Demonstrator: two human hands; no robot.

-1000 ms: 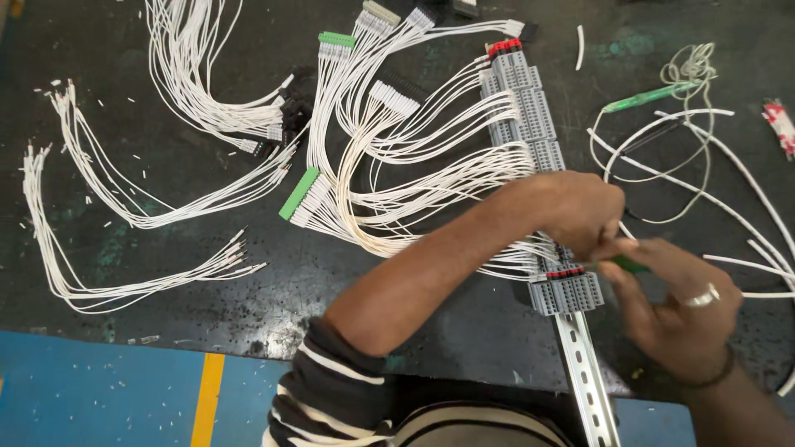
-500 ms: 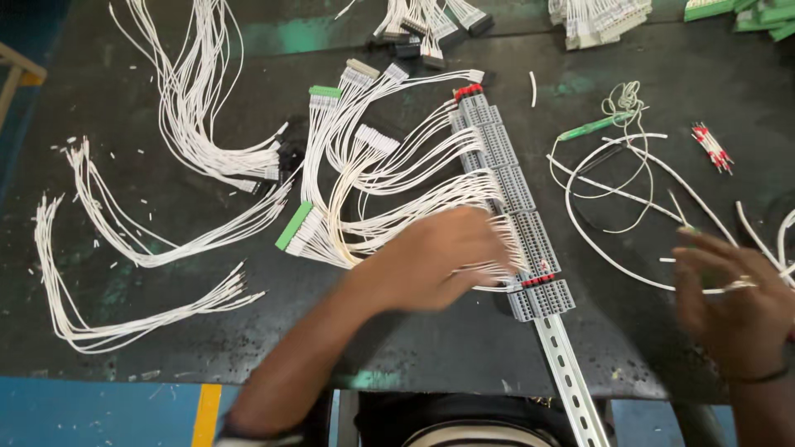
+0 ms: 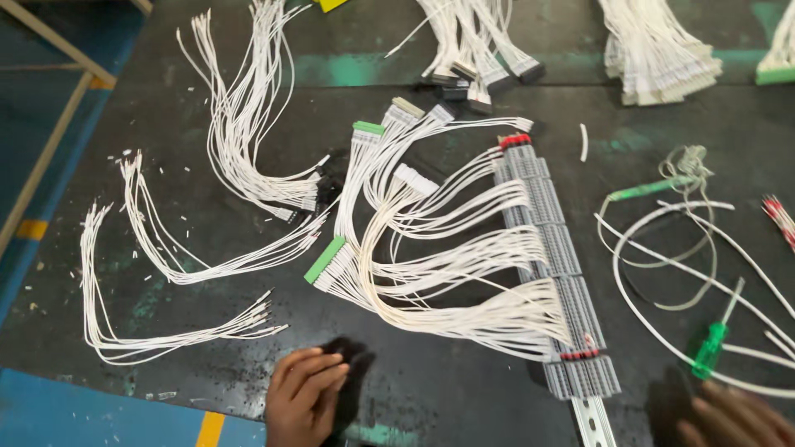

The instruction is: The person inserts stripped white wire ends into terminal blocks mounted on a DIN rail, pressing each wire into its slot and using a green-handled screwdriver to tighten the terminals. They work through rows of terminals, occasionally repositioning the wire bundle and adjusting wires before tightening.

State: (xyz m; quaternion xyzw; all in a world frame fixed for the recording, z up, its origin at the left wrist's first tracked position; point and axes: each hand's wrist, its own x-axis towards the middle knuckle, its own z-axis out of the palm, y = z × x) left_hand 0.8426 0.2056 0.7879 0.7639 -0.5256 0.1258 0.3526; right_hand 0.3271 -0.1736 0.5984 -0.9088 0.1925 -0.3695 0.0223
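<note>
Head view: the left hand [image 3: 305, 396] rests empty, fingers loosely flat on the dark worktable [image 3: 464, 397], left of the grey terminal-block strip [image 3: 553, 269]. The right hand [image 3: 733, 418], also empty, lies right of the strip, just below one green-handled screwdriver [image 3: 710, 346]. White wire bundles [image 3: 451, 265] fan leftward from the strip.

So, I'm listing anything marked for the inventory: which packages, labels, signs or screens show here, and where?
No packages, signs or screens show.
Small red marker tags: far end of the grey terminal strip, a short red row.
Second red row: near end of that strip.
Any print is too small to tell.
</note>
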